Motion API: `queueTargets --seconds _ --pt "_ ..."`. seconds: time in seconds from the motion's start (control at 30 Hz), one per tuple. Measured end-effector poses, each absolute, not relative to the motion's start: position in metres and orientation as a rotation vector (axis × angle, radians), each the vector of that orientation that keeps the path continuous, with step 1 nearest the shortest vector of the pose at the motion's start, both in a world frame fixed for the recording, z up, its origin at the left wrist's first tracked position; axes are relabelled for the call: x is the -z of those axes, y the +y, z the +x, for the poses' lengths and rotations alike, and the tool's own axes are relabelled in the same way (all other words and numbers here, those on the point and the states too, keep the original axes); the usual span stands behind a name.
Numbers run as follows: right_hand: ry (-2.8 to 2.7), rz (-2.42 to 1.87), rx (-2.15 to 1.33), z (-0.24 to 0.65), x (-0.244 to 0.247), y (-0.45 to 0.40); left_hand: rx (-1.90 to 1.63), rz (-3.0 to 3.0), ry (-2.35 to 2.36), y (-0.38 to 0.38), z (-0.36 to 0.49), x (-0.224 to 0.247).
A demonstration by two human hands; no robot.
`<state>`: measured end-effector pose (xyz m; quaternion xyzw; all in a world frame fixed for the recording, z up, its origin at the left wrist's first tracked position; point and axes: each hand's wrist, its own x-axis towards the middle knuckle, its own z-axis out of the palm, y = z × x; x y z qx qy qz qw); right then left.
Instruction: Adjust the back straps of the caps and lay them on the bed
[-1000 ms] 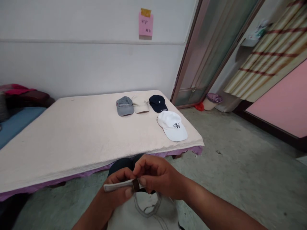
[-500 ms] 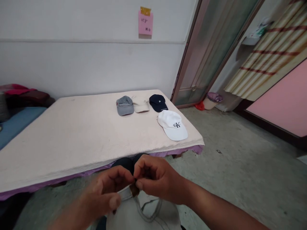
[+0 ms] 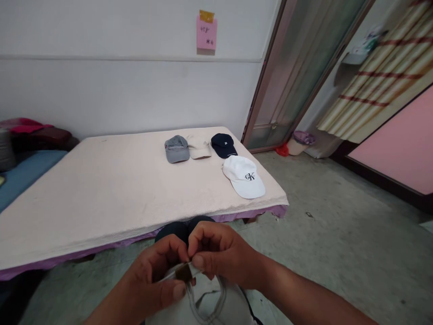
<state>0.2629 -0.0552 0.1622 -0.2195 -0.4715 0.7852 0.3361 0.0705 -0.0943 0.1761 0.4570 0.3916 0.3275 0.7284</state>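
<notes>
A light grey cap (image 3: pixel 230 303) is at the bottom of the view, its back opening turned up toward me. Across that opening runs a strap with a brown-gold buckle (image 3: pixel 183 272). My left hand (image 3: pixel 154 275) grips the strap at the buckle's left side, thumb below and fingers above. Just right of the buckle, my right hand (image 3: pixel 219 250) pinches the strap between thumb and forefinger. The fingertips of both hands nearly meet. Part of the cap lies hidden under my hands.
On the bed (image 3: pixel 111 189) lie a grey cap (image 3: pixel 177 150), a beige cap (image 3: pixel 199 148), a navy cap (image 3: pixel 223 145) and a white cap (image 3: pixel 242 176) with dark letters. A pink note (image 3: pixel 206 34) hangs on the wall. A lined bin (image 3: pixel 301 142) stands by the sliding door (image 3: pixel 287 67).
My left hand has moved right and closed in on the buckle. More of the buckle and strap shows between my hands; my right hand stays about where it was.
</notes>
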Motion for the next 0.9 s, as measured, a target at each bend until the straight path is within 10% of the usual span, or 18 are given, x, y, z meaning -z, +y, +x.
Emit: queueTargets --seconds 0.9 --pt "-1.375 -0.679 -1.861 0.2597 -0.1680 -0.0589 -0.676 0.920 0.773 -0.0901 0.0645 -0.1694"
